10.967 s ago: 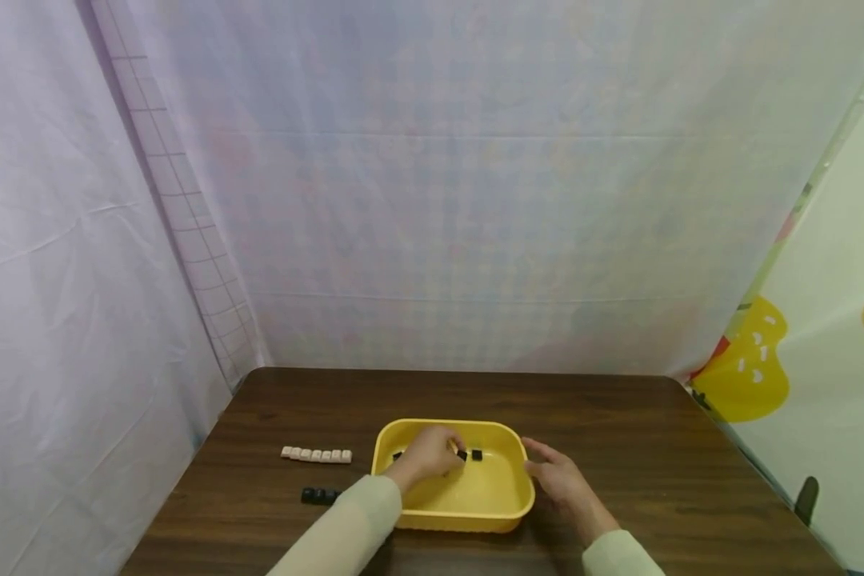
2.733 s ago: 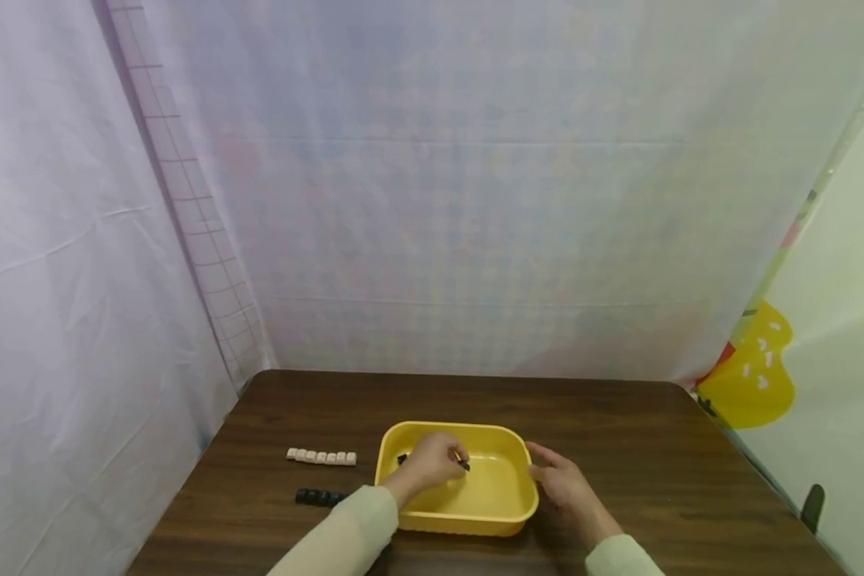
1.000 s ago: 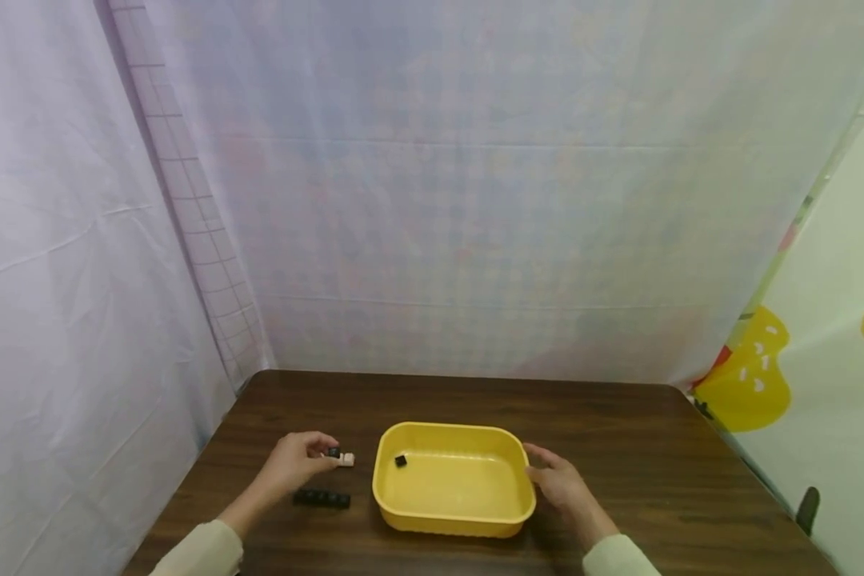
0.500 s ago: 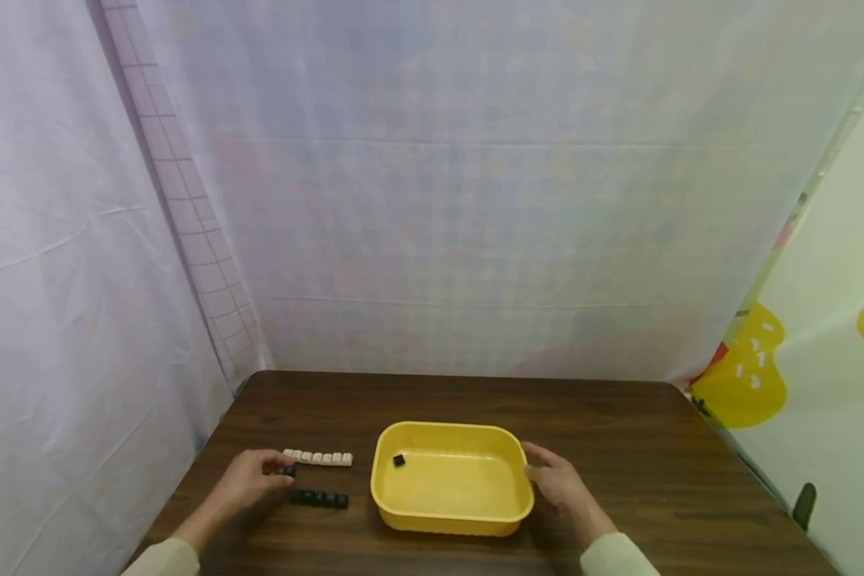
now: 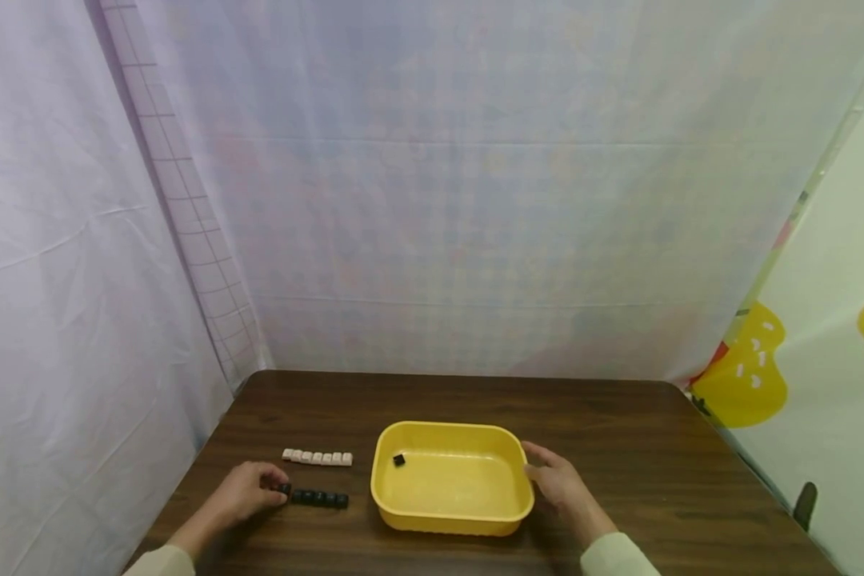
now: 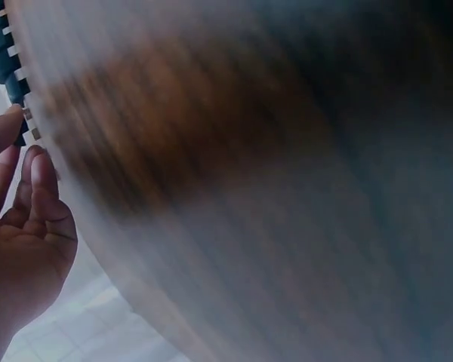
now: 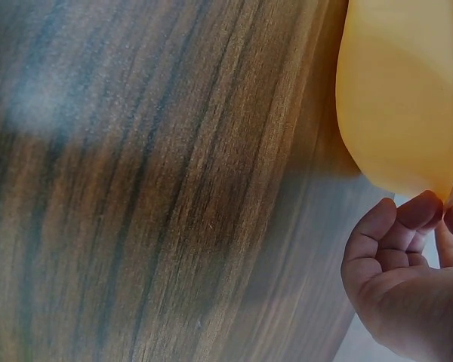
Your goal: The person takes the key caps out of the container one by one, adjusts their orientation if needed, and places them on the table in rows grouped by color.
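My left hand (image 5: 243, 492) pinches a black keycap (image 5: 284, 487) between thumb and fingertips, right at the left end of a row of black keycaps (image 5: 320, 498). In the left wrist view that row (image 6: 1, 49) runs up from the fingertips along the left edge. Behind it lies a parallel row of white keycaps (image 5: 318, 458). My right hand (image 5: 563, 486) holds the right end of a yellow plastic basin (image 5: 452, 525), fingers and thumb at its rim in the right wrist view. One loose black keycap (image 5: 399, 460) lies inside the basin, toward its left end.
Everything stands on a dark wood-grain table (image 5: 619, 424). A pale curtain (image 5: 461, 240) hangs behind its far edge, and a white sheet (image 5: 65, 320) hangs along the left side.
The left hand has carried a black keycap out of the basin, past the white row, to the black row's left end. Fewer black keycaps lie in the basin. The right hand stays at the rim.
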